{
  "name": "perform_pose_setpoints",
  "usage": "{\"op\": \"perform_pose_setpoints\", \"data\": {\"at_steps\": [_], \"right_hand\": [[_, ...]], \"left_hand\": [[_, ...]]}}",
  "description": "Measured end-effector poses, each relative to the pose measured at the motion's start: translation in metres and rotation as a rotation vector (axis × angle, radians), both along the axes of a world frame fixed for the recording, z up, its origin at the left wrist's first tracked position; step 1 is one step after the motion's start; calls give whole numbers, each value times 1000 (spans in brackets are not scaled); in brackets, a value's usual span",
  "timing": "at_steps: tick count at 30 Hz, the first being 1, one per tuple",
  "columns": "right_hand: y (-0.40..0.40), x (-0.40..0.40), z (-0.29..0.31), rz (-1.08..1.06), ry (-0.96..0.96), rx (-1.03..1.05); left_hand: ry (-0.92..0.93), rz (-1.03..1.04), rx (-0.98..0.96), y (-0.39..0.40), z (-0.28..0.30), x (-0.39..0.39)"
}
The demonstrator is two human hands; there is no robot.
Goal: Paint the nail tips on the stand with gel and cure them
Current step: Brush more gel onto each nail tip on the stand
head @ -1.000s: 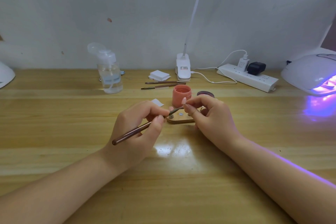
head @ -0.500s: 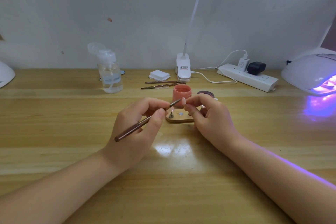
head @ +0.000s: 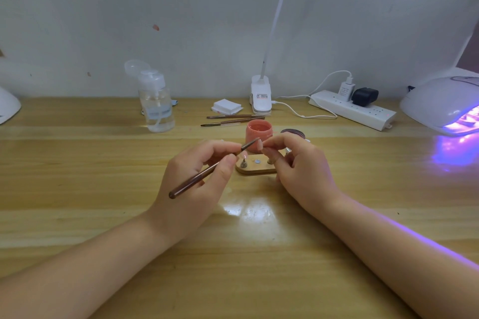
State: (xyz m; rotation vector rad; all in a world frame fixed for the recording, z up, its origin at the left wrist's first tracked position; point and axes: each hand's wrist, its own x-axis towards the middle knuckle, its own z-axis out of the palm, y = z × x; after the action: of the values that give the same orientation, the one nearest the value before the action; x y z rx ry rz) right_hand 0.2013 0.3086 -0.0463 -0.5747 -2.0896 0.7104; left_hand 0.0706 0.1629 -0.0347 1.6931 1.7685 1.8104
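A small wooden stand (head: 255, 169) with metal pegs lies on the table in front of me. My left hand (head: 197, 173) grips a brown gel brush (head: 204, 172), whose bristle end touches a pale pink nail tip (head: 259, 146). My right hand (head: 298, 163) pinches that nail tip just above the stand. Another pink nail tip (head: 244, 156) sits on the stand's left peg. An open pink gel jar (head: 259, 131) stands right behind the hands, its dark lid (head: 293, 133) beside it. The curing lamp (head: 440, 103) glows purple at the far right.
A clear pump bottle (head: 156, 105) stands at the back left. Two spare brushes (head: 233, 119), a stack of white pads (head: 226, 106), a clip lamp base (head: 261, 94) and a power strip (head: 355, 110) with its cable lie along the wall. A white object (head: 7, 106) sits at the left edge.
Both hands have risen a little above the stand. The brush tip has lifted from near the stand's pegs up to the nail tip held by my right hand.
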Motion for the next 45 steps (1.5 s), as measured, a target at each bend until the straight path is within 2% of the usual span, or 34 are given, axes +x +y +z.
{"op": "perform_pose_setpoints", "data": {"at_steps": [6,12,20,28,32,39,45], "right_hand": [[1,-1,-2,-24,-4,12],[1,-1,-2,-2,18,-25],[3,-1,-2,10,14,-62],[0,-1,0,30,10,-69],[0,-1,-1,22,14,-45],[0,0,-1,-46,-12,42],[-3,1,2,-53,-19,50]], "left_hand": [[65,-25,5,-2,0,-1],[-73,1,15,1,-1,-1],[-130,-113,23,-2,-1,0],[-229,-19,-3,5,-2,-5],[-173,-6,8,3,-3,-4],[64,-22,6,-1,1,0],[-19,-21,28,-2,0,0]]}}
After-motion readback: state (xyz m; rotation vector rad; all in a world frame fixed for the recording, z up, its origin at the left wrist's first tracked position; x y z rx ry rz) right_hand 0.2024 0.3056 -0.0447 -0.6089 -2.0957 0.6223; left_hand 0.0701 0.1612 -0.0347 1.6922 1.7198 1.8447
